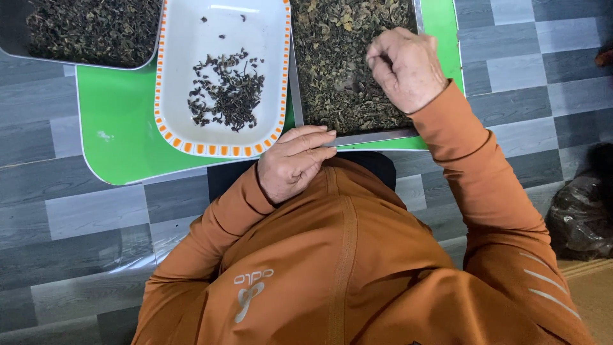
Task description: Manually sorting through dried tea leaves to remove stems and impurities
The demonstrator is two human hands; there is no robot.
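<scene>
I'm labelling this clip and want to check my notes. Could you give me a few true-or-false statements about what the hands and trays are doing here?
1. The right hand is over the metal tray of dried leaves. True.
2. The left hand is buried in the leaves. False: it rests at the metal tray's near edge, by the white tray's corner.
3. The white tray with the orange-marked rim is heaped full. False: it holds only a small scatter of dark leaves.
4. The trays sit on a green board. True.
5. The sleeves are blue. False: they are orange.
</scene>
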